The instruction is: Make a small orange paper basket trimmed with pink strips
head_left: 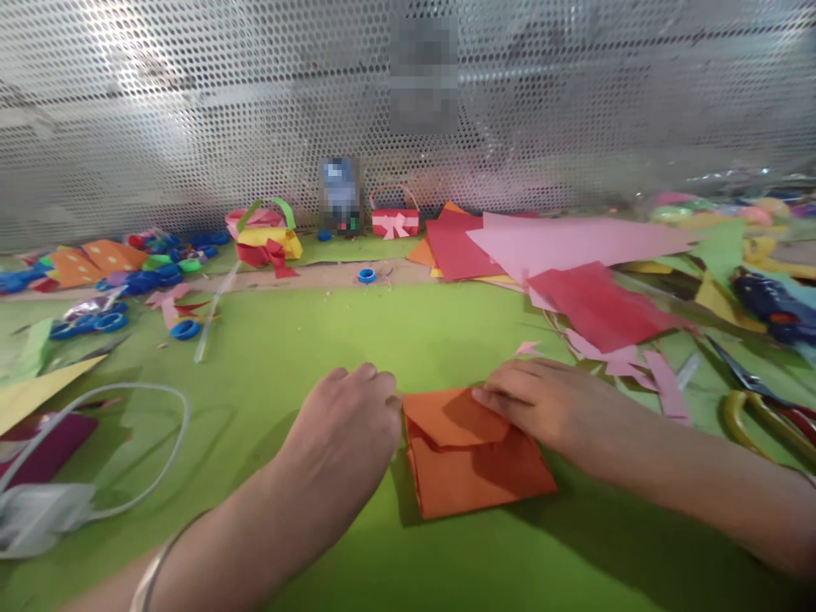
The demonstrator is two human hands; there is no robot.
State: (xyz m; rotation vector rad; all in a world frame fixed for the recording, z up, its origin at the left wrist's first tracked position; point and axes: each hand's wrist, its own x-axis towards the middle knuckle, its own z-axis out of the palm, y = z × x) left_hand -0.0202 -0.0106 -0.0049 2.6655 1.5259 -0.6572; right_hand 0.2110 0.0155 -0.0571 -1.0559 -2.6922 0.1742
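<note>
A folded orange paper pouch [478, 480] with a flap turned down over its front lies at the centre of the green work surface. My left hand [348, 433] is closed at the pouch's upper left corner, its fingers curled and the fingertips mostly hidden. At the upper right my right hand [548, 408] has its fingers bent together over the flap's edge, gripping the paper there. The pouch's left side shows layered folds, slightly raised.
Coloured paper sheets [574, 242] and pink scraps [666, 387] lie to the right, near yellow-handled scissors [752, 416]. Small paper baskets [395, 223] stand along the perforated metal panel [255, 110]. A white charger [48, 514] with cable and blue tape rings [184, 330] are at left.
</note>
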